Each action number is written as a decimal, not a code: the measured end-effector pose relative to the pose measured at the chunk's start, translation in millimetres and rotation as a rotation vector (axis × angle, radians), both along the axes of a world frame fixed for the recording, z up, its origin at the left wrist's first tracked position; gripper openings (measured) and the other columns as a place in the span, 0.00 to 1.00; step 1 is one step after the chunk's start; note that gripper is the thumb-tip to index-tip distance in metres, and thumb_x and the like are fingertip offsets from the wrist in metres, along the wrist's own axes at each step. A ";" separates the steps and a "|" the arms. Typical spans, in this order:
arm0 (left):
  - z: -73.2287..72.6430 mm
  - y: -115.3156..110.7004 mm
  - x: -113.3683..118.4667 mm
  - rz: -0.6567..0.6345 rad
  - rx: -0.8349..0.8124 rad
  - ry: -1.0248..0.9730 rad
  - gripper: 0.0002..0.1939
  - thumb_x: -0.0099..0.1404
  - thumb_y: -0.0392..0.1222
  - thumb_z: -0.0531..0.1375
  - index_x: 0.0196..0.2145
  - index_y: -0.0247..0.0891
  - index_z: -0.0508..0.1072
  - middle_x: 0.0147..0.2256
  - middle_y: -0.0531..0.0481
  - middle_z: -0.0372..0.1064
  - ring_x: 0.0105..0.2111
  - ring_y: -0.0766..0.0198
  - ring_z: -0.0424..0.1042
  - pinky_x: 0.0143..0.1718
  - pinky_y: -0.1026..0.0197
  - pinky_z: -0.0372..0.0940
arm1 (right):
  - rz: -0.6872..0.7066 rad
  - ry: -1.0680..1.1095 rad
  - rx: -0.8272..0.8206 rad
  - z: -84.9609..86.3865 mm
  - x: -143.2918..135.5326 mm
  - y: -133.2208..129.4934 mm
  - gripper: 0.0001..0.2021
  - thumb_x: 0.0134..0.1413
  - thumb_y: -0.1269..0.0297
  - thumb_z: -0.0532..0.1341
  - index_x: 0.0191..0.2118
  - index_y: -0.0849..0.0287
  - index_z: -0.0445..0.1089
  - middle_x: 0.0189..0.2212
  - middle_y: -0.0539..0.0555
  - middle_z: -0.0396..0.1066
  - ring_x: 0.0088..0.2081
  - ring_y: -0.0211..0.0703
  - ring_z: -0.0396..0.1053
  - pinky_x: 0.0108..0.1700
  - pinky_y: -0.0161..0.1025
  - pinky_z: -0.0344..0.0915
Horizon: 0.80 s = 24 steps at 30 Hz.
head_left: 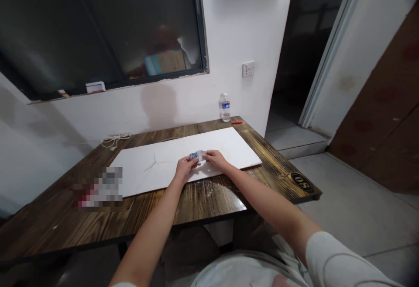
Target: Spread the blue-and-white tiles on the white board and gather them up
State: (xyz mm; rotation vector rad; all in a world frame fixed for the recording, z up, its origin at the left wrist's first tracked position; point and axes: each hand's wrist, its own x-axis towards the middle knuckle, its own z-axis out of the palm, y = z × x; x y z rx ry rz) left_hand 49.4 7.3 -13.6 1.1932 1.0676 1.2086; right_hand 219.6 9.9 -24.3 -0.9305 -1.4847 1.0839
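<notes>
Over the front part of a white board (212, 140), both hands hold one small flat piece with a blue printed end and a pale end, like a little packet (194, 156). My left hand (184, 168) pinches its blue printed end, thumb on top. At the pale end, the fingers of my right hand (216, 159) are closed on it. The piece is too small for me to tell exactly what it is. Thin dark strands (151, 163) lie on the board to the left of my hands.
The board lies on a dark wooden table (209, 199). At the back stand a clear plastic bottle (225, 108) and a red pen-like stick (237, 122). A white cord (114, 139) is coiled at the back left. Something blurred out lies at the board's left end.
</notes>
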 end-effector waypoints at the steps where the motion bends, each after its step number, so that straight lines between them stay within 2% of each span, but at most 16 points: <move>1: -0.1 0.0 0.1 -0.003 -0.002 0.003 0.21 0.40 0.47 0.73 0.30 0.31 0.76 0.28 0.45 0.76 0.25 0.63 0.75 0.28 0.63 0.65 | 0.002 -0.001 0.000 0.1 -0.3 -0.2 0.15 0.44 0.53 0.61 0.19 0.59 0.63 0.15 0.45 0.61 0.21 0.34 0.57 0.29 0.34 0.56; 9: 2.5 -5.2 2.9 -0.174 0.009 -0.025 0.27 0.45 0.57 0.70 0.34 0.30 0.76 0.33 0.40 0.77 0.33 0.54 0.78 0.38 0.57 0.68 | -0.011 0.013 -0.026 0.3 -0.9 1.0 0.15 0.41 0.52 0.64 0.21 0.60 0.66 0.16 0.45 0.63 0.22 0.35 0.60 0.28 0.34 0.57; 13: 1.2 -4.9 3.0 -0.220 0.024 0.004 0.30 0.47 0.60 0.68 0.37 0.31 0.76 0.35 0.41 0.77 0.34 0.54 0.77 0.37 0.59 0.67 | -0.058 -0.023 -0.023 -2.0 -0.7 2.4 0.12 0.41 0.55 0.65 0.23 0.61 0.70 0.18 0.46 0.66 0.24 0.36 0.62 0.30 0.35 0.58; 16: -2.7 -2.1 3.4 -0.241 0.069 0.062 0.32 0.48 0.62 0.67 0.42 0.32 0.76 0.37 0.41 0.77 0.36 0.54 0.76 0.36 0.59 0.66 | -0.089 -0.059 0.043 -2.0 -0.4 2.7 0.11 0.40 0.57 0.66 0.25 0.61 0.72 0.25 0.50 0.71 0.29 0.39 0.66 0.34 0.35 0.60; 19: -6.4 1.0 3.6 -0.189 0.103 0.157 0.32 0.52 0.61 0.64 0.46 0.34 0.75 0.41 0.41 0.76 0.39 0.54 0.75 0.38 0.58 0.67 | -0.122 -0.127 0.083 -0.2 1.6 3.5 0.11 0.43 0.56 0.66 0.26 0.60 0.74 0.29 0.52 0.72 0.32 0.40 0.68 0.37 0.36 0.61; 21: -6.7 2.3 2.7 -0.090 0.126 0.244 0.30 0.55 0.58 0.63 0.50 0.36 0.73 0.45 0.42 0.74 0.42 0.54 0.73 0.43 0.56 0.66 | -0.167 -0.214 0.085 1.4 4.6 4.0 0.12 0.47 0.55 0.65 0.28 0.60 0.75 0.31 0.54 0.73 0.35 0.42 0.68 0.39 0.37 0.61; 24: -3.0 3.0 -0.9 0.099 0.206 0.391 0.26 0.58 0.49 0.63 0.52 0.37 0.71 0.49 0.40 0.72 0.49 0.51 0.69 0.52 0.53 0.61 | -0.328 -0.425 0.109 3.3 11.4 4.3 0.14 0.52 0.52 0.63 0.34 0.58 0.77 0.37 0.57 0.73 0.42 0.48 0.67 0.45 0.41 0.59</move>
